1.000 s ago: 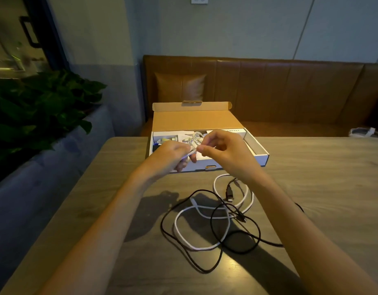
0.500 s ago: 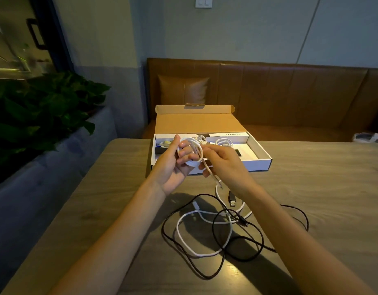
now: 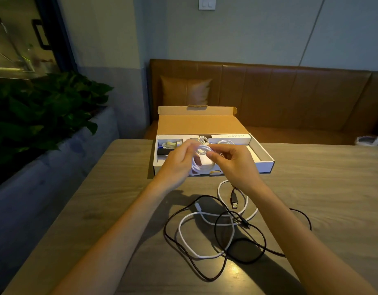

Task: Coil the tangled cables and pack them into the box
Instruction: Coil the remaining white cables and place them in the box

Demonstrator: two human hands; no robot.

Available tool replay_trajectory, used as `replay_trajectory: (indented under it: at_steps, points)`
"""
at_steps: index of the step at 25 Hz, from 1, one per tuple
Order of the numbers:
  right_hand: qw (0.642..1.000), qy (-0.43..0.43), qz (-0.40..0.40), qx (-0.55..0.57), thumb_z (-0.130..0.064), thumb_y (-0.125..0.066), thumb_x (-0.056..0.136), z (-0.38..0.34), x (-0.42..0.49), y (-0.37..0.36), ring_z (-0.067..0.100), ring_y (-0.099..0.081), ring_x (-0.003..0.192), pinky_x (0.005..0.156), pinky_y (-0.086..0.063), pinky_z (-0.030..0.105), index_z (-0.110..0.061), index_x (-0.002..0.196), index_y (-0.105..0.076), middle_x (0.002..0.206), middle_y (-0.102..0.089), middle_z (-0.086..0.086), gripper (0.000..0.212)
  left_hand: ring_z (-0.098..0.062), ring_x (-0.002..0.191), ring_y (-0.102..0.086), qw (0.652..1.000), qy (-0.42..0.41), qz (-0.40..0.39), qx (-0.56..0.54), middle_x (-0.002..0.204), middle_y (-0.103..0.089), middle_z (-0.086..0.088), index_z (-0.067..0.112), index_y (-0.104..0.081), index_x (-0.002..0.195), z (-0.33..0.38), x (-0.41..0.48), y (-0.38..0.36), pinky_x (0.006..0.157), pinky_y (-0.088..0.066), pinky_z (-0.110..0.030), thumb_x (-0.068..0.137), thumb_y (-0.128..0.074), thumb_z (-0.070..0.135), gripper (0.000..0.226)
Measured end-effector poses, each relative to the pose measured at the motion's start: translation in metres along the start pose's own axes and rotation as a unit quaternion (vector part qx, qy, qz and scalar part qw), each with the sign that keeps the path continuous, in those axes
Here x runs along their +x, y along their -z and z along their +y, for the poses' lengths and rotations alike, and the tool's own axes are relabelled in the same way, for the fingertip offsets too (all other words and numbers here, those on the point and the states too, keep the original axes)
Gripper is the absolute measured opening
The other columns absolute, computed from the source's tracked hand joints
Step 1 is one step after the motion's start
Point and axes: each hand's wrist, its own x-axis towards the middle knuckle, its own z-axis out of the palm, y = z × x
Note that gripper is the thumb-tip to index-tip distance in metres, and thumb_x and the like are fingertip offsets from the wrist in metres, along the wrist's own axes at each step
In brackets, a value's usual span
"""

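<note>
A small coiled white cable (image 3: 199, 156) is held between both hands just above the front edge of the open cardboard box (image 3: 265, 159). My left hand (image 3: 179, 162) grips the coil's left side; my right hand (image 3: 232, 162) pinches its top right. On the table below lie a loose white cable (image 3: 184, 237) and a black cable (image 3: 261, 237), tangled together, with a black USB plug (image 3: 234, 201) near my right wrist. Two more white coils (image 3: 225, 142) rest inside the box.
The box holds several small items at its left end (image 3: 173, 144) and its lid (image 3: 196, 124) stands open at the back. A brown leather bench (image 3: 290, 96) runs behind the wooden table (image 3: 332, 188). Leafy plants (image 3: 41, 111) stand left.
The loose end of the white cable has been wound in, so the coil is now compact between both hands. My hands have lifted slightly toward the box.
</note>
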Motion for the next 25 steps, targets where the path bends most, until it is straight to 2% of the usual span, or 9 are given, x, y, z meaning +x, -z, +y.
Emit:
replay_trajectory:
  at_steps: [4, 7, 9, 12, 15, 17, 19, 21, 25]
  points:
    - [0.998, 0.005, -0.057, 0.04, -0.027, -0.059, 0.099, -0.005, 0.001, 0.006, 0.009, -0.064, 0.08, 0.068, -0.052, 0.021, -0.031, 0.114, -0.073, 0.092, -0.075, -0.005, 0.021, -0.011, 0.056, -0.055, 0.994, -0.05, -0.003, 0.095, 0.077, -0.059, -0.001, 0.024, -0.06, 0.107, 0.0, -0.003, 0.006, 0.052, -0.05, -0.031, 0.107, -0.034, 0.042, 0.031]
    - [0.989, -0.014, -0.115, 0.095, -0.013, -0.052, 0.103, -0.005, 0.004, 0.019, 0.01, -0.065, 0.092, 0.081, -0.054, 0.022, -0.033, 0.116, -0.07, 0.104, -0.074, -0.004, 0.03, -0.01, 0.044, -0.049, 1.0, -0.013, 0.002, -0.024, 0.068, -0.057, -0.005, 0.031, -0.058, 0.093, 0.005, -0.004, 0.006, 0.043, -0.042, -0.024, 0.106, -0.037, 0.042, 0.026]
    - [0.992, 0.013, -0.119, 0.033, -0.005, -0.059, 0.098, -0.003, 0.005, 0.021, 0.005, -0.067, 0.103, 0.091, -0.056, 0.023, -0.03, 0.117, -0.069, 0.109, -0.074, -0.01, 0.033, -0.013, 0.043, -0.045, 0.996, 0.002, -0.01, -0.086, 0.067, -0.053, -0.012, 0.028, -0.057, 0.089, 0.008, -0.003, 0.005, 0.041, -0.039, -0.024, 0.106, -0.038, 0.042, 0.03]
    - [0.995, 0.018, -0.099, 0.012, -0.008, -0.064, 0.095, -0.001, 0.003, 0.013, 0.005, -0.07, 0.095, 0.084, -0.058, 0.023, -0.022, 0.115, -0.071, 0.102, -0.075, -0.01, 0.026, -0.009, 0.045, -0.047, 0.997, 0.013, -0.005, -0.075, 0.068, -0.054, -0.01, 0.028, -0.058, 0.091, 0.008, -0.003, 0.0, 0.041, -0.038, -0.021, 0.106, -0.038, 0.041, 0.029]
    - [0.985, -0.046, -0.081, 0.145, -0.011, -0.064, 0.095, -0.001, 0.003, 0.008, 0.017, -0.074, 0.096, 0.083, -0.06, 0.028, -0.014, 0.121, -0.068, 0.105, -0.077, 0.002, 0.026, -0.004, 0.06, -0.059, 0.999, 0.0, 0.024, 0.025, 0.078, -0.062, 0.005, 0.026, -0.061, 0.105, 0.004, -0.002, 0.0, 0.048, -0.041, -0.012, 0.107, -0.036, 0.04, 0.029]
    - [0.96, -0.118, -0.069, 0.245, -0.009, -0.062, 0.097, -0.002, 0.004, 0.008, 0.023, -0.074, 0.096, 0.084, -0.06, 0.029, -0.01, 0.124, -0.063, 0.104, -0.077, 0.006, 0.027, -0.009, 0.076, -0.063, 0.994, -0.019, 0.037, 0.096, 0.09, -0.066, 0.005, 0.027, -0.059, 0.11, 0.001, -0.001, 0.0, 0.057, -0.05, -0.018, 0.107, -0.033, 0.04, 0.029]
    - [0.933, -0.164, -0.072, 0.313, -0.011, -0.064, 0.096, -0.004, 0.005, 0.009, 0.022, -0.074, 0.092, 0.081, -0.059, 0.031, -0.005, 0.125, -0.06, 0.1, -0.076, 0.007, 0.03, -0.014, 0.085, -0.064, 0.987, -0.032, 0.047, 0.151, 0.1, -0.068, 0.001, 0.026, -0.059, 0.117, 0.0, -0.001, -0.002, 0.068, -0.06, -0.032, 0.108, -0.032, 0.038, 0.032]
    - [0.922, -0.184, -0.083, 0.331, -0.007, -0.071, 0.089, -0.005, 0.005, 0.01, 0.021, -0.074, 0.09, 0.078, -0.058, 0.031, -0.008, 0.123, -0.06, 0.1, -0.076, 0.009, 0.036, -0.016, 0.09, -0.066, 0.978, -0.037, 0.057, 0.198, 0.108, -0.07, -0.003, 0.023, -0.057, 0.127, -0.002, -0.001, -0.002, 0.072, -0.061, -0.04, 0.108, -0.03, 0.039, 0.037]
    - [0.913, -0.221, -0.084, 0.334, 0.007, -0.07, 0.086, -0.006, 0.004, 0.008, 0.024, -0.073, 0.094, 0.079, -0.056, 0.035, -0.013, 0.121, -0.058, 0.103, -0.074, 0.014, 0.042, -0.017, 0.093, -0.067, 0.966, -0.046, 0.05, 0.248, 0.111, -0.07, -0.005, 0.023, -0.052, 0.133, -0.006, -0.001, -0.003, 0.072, -0.061, -0.042, 0.108, -0.028, 0.04, 0.039]
